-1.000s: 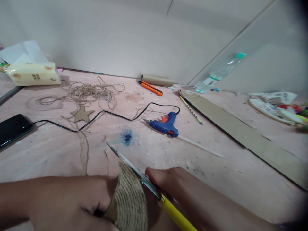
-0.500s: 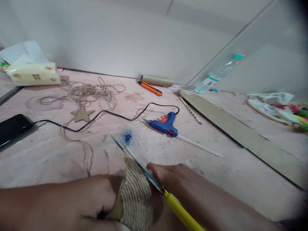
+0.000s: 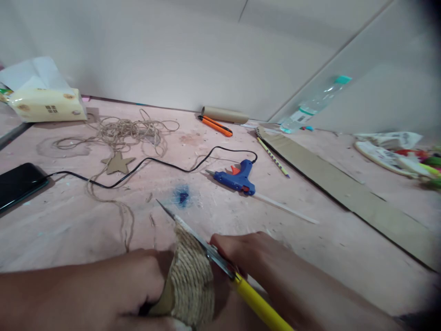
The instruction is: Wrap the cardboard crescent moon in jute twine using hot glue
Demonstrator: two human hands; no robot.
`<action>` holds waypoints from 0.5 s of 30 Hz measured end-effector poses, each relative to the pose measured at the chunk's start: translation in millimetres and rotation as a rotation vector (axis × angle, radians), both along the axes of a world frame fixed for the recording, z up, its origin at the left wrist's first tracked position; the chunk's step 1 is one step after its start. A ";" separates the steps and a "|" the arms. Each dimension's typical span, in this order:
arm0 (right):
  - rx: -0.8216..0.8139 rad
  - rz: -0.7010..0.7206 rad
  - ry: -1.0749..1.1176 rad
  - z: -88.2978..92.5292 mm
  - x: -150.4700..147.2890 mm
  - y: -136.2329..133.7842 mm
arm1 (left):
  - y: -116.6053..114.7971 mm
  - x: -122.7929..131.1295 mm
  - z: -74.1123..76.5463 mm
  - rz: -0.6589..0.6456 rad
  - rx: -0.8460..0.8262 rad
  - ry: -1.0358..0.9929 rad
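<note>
My left hand (image 3: 138, 285) is closed around a twine-wrapped cardboard piece (image 3: 193, 278), its rows of twine facing up and bare cardboard showing near my fingers. My right hand (image 3: 251, 255) grips yellow-handled scissors (image 3: 260, 303), though most of its fingers are hidden beneath them. The blades lie together along the upper right edge of the wrapped piece, tips pointing up and left. Beyond my left hand, a loose strand runs over the table from a tangle of twine (image 3: 127, 131). A cardboard star (image 3: 118, 163) lies just below that tangle.
A blue glue gun (image 3: 236, 179) with its cord lies mid-table. Behind it are an orange cutter (image 3: 216, 126) and a cardboard tube (image 3: 225, 114). A phone (image 3: 22, 186) and tissue pack (image 3: 50, 103) are left; a pencil (image 3: 274, 158), cardboard strip (image 3: 344, 188) and bottle (image 3: 313, 108) right.
The scissor blades, slightly apart before, have come together at the tips. The wrapped piece has shifted slightly left and down with them.
</note>
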State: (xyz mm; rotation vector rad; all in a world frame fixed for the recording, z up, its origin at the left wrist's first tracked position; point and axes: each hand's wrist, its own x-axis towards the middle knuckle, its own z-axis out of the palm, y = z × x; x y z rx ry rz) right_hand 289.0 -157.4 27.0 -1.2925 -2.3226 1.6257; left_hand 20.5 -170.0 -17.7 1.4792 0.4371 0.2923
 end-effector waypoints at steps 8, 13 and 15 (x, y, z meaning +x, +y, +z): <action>0.013 -0.073 -0.013 -4.8 7.4 -5.9 | -2.9 -3.9 -2.7 0.038 -0.089 0.076; 0.053 -0.061 0.011 -8.0 4.1 -7.6 | -12.5 -0.8 -0.5 0.115 -0.273 0.008; 0.078 -0.068 0.007 -8.7 3.1 -8.2 | -14.9 1.8 -0.1 0.163 -0.288 -0.041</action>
